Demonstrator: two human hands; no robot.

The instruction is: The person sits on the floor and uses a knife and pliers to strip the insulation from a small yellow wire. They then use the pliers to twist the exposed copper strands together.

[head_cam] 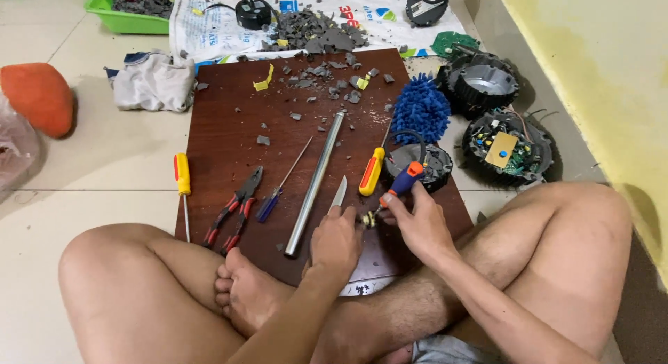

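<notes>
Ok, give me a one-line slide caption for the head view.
Seated at a brown board, left hand steadies a small part while right hand works it with an orange-and-blue screwdriver.

Orange-blue screwdriver (402,183), tip on small brass part (367,220)

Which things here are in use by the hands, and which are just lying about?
In use:
- left hand pinning a small coil part
- right hand holding an orange-and-blue screwdriver to it
- knife blade by the left hand

Lying about:
- metal tube
- pliers
- yellow screwdriver
- blue duster
- cloth
</notes>
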